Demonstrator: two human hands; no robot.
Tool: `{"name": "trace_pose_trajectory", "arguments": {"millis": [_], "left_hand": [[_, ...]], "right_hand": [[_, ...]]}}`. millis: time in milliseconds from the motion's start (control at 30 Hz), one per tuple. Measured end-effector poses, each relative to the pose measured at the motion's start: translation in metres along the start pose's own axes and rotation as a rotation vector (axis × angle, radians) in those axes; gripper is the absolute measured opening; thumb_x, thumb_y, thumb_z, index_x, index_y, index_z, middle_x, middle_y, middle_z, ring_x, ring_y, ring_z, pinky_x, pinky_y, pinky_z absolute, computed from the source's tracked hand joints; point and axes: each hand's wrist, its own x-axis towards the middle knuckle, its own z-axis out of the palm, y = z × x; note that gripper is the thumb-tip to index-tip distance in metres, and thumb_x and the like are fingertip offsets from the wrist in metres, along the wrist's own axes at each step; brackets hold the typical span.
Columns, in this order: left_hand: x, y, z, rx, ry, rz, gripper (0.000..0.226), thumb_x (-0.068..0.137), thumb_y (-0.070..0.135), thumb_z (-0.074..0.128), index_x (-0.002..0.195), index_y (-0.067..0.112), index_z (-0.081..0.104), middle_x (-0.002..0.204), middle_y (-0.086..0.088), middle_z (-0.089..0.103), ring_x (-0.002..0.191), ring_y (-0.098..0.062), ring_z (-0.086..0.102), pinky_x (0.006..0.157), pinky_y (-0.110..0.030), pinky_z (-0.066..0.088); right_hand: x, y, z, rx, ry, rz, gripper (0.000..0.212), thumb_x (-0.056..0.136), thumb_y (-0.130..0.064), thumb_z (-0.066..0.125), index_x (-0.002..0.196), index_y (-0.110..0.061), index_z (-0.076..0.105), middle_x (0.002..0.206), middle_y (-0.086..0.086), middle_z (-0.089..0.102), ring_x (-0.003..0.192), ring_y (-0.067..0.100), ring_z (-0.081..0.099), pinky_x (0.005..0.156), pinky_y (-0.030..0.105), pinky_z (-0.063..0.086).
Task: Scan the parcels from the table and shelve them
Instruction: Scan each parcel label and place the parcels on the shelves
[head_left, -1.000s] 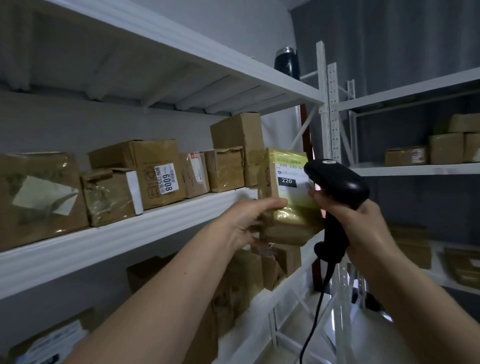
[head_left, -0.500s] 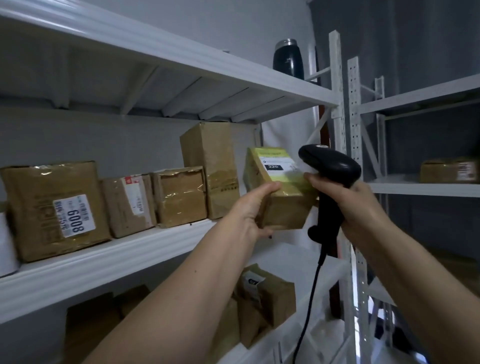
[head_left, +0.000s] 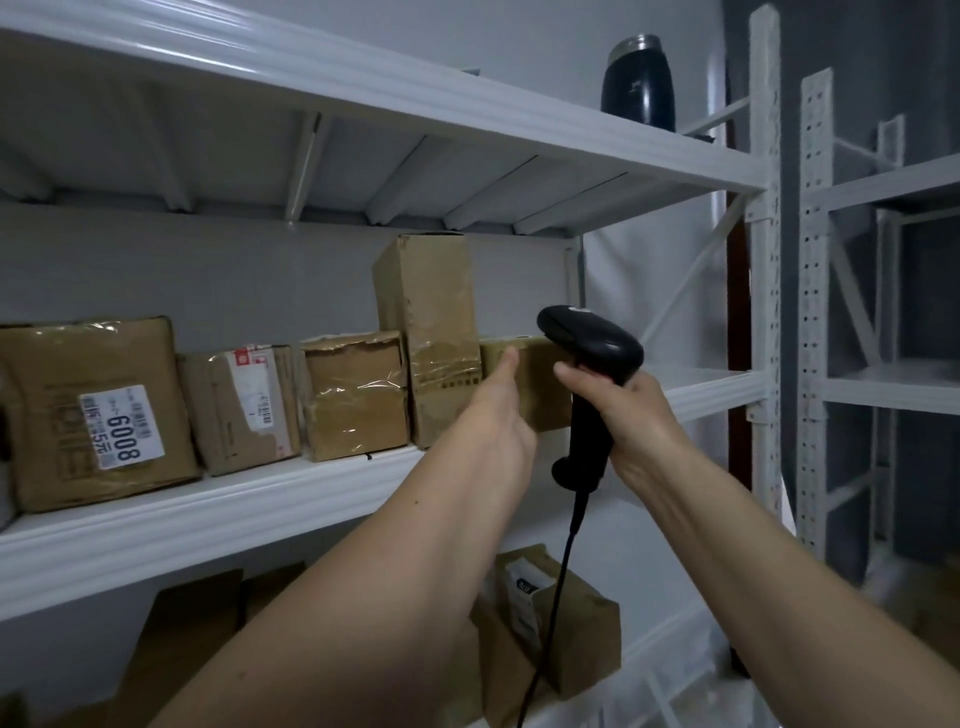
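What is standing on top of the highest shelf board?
A dark insulated bottle with a silver lid stands upright near the right end of the top shelf board. The board hides the rest of its upper surface from below.
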Motion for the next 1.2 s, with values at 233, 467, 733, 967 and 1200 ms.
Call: {"name": "trace_pose_trajectory", "arguments": {"millis": [233,467,733,967,1200], "left_hand": [[0.006,0.002,-0.009,-0.003,0.055,-0.022,0.033,0.097,0.013,0.056,0.127,0.0,0.054,0.122,-0.015,0.06,0.126,-0.027,0.053,0.11,-0.035,0.039],[-0.014,-0.003,-0.04,0.102,0.02,0.099,0.022,0.091,0.001,0.058,0.112,-0.001,0.057,0.112,-0.012,0.058,0.113,-0.026,0.06,0.092,-0.036,0.053],[-0.072,-0.027,-0.152,0.355,0.161,0.423,0.023,0.09,0.006,0.063,0.11,0.016,0.065,0.104,-0.002,0.07,0.097,-0.013,0.069,0.088,-0.028,0.055],[-0.101,-0.028,-0.277,0.492,0.451,0.486,0.019,0.087,-0.001,0.065,0.091,0.017,0.069,0.089,-0.007,0.073,0.09,-0.023,0.069,0.079,-0.033,0.054],[-0.176,-0.004,-0.39,0.507,0.61,0.413,0.011,0.087,0.003,0.065,0.09,0.013,0.068,0.079,-0.005,0.071,0.077,-0.017,0.066,0.076,-0.032,0.055]], "right_hand": [[0.013,0.011,0.013,0.022,-0.021,0.058,0.014,0.081,-0.012,0.074,0.092,-0.015,0.066,0.086,0.002,0.068,0.081,0.012,0.064,0.065,0.022,0.047],[-0.01,0.021,0.007,-0.007,-0.009,0.042,0.018,0.078,-0.017,0.077,0.093,-0.019,0.067,0.089,0.002,0.068,0.096,0.022,0.063,0.093,0.041,0.051],[-0.079,0.047,0.033,0.102,-0.312,0.168,0.023,0.074,-0.015,0.078,0.096,-0.019,0.071,0.097,0.01,0.074,0.099,0.027,0.068,0.095,0.046,0.052],[-0.142,0.095,0.097,0.173,-0.613,0.321,0.017,0.07,-0.011,0.074,0.086,-0.008,0.071,0.084,0.017,0.07,0.081,0.025,0.067,0.084,0.037,0.055],[-0.235,0.131,0.194,0.224,-0.819,0.482,0.023,0.057,-0.018,0.077,0.08,-0.015,0.074,0.078,0.008,0.07,0.077,0.023,0.066,0.082,0.04,0.054]]}}
